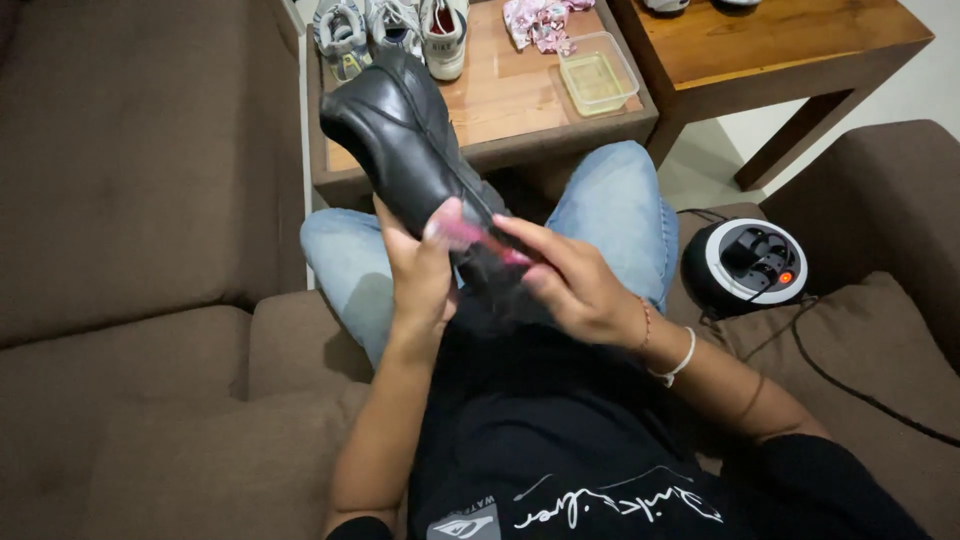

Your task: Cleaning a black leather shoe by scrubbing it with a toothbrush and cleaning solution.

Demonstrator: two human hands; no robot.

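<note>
A black leather shoe (400, 130) is held up over my lap with its toe pointing away to the upper left. My left hand (418, 270) grips it from below near the heel. My right hand (570, 285) holds a pink brush (470, 235) against the shoe's side by the opening; the brush is blurred and partly hidden by my fingers. My knees in blue jeans (620, 215) are beneath the shoe.
I sit on a brown sofa (150, 300). A low wooden table (520, 100) ahead carries grey-white sneakers (390, 30), a clear plastic tub (598, 72) and a pink cloth (540, 20). A round black-and-white device (750, 265) with a cord lies on the cushion at my right.
</note>
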